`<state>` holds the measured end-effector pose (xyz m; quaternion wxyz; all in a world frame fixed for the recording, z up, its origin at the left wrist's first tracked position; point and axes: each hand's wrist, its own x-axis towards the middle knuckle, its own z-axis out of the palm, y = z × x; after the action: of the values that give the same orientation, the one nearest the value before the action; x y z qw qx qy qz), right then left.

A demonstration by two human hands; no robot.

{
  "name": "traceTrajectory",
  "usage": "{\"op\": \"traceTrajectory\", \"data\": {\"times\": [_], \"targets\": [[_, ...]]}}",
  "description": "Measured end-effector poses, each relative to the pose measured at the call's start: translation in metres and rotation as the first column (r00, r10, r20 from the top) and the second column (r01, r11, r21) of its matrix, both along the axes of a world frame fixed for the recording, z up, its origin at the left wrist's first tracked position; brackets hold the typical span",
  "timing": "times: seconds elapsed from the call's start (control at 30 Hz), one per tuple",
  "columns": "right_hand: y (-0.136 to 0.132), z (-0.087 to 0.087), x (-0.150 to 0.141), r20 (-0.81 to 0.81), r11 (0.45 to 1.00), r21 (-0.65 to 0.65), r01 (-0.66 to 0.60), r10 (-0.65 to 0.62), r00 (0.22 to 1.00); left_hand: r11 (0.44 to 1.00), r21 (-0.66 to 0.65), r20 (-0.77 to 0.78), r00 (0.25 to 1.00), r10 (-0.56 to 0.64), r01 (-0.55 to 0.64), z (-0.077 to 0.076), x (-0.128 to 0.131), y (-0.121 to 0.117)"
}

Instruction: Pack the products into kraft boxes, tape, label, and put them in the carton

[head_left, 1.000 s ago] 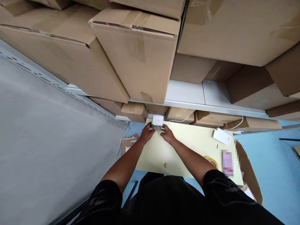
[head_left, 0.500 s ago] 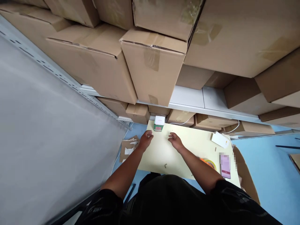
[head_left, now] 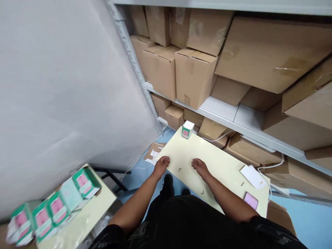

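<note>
Shelving [head_left: 233,119]: grey metal rack along the far wall, packed with brown cardboard cartons [head_left: 194,74], some taped. Wall [head_left: 64,86]: plain grey, to my left. Floor [head_left: 306,221]: blue, with a scrap of torn cardboard [head_left: 153,154] by the rack foot. Surface [head_left: 220,162]: pale yellow board in front of me, mostly bare. Second surface [head_left: 85,214]: lower left, carrying a row of green-and-white boxes with pink labels [head_left: 52,207], blurred. Charger block [head_left: 252,175]: white, flat, cabled, at the right end. Phone [head_left: 250,200]: pink screen, near edge. Small box [head_left: 187,129]: white top, green sides, pink label, upright at the far corner of the surface, well apart from both hands; I judge it placed, with the row at left yet to be handled. Left hand [head_left: 162,163]: on the near edge, grip loosely curled, empty. Right hand [head_left: 200,166]: resting on the board, grip likewise curled, holding nothing.
</note>
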<state>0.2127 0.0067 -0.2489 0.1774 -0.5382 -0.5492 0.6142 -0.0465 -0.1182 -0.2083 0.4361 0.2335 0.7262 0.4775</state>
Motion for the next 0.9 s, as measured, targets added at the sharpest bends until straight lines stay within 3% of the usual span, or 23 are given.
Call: {"op": "traceTrajectory", "data": {"times": [0.23, 0.47, 0.63, 0.9], "targets": [[-0.041, 0.016, -0.027, -0.045, 0.973, -0.047, -0.226, 0.224, 0.974, 0.972, -0.009, 0.056, 0.970, 0.235, -0.234, 0.021, 0.035, -0.106], [-0.113, 0.028, -0.077, -0.041, 0.874, -0.022, -0.485, 0.484, 0.874, 0.884, 0.024, 0.063, 0.883, 0.465, -0.468, 0.030, 0.045, -0.219], [-0.180, 0.043, -0.108, -0.056, 0.810, -0.010, -0.586, 0.585, 0.809, 0.799, 0.068, 0.057, 0.802, 0.595, -0.597, 0.032, 0.049, -0.310], [-0.317, 0.056, -0.139, -0.095, 0.732, 0.012, -0.681, 0.679, 0.728, 0.683, 0.084, 0.036, 0.688, 0.725, -0.725, 0.035, 0.060, -0.469]]}}
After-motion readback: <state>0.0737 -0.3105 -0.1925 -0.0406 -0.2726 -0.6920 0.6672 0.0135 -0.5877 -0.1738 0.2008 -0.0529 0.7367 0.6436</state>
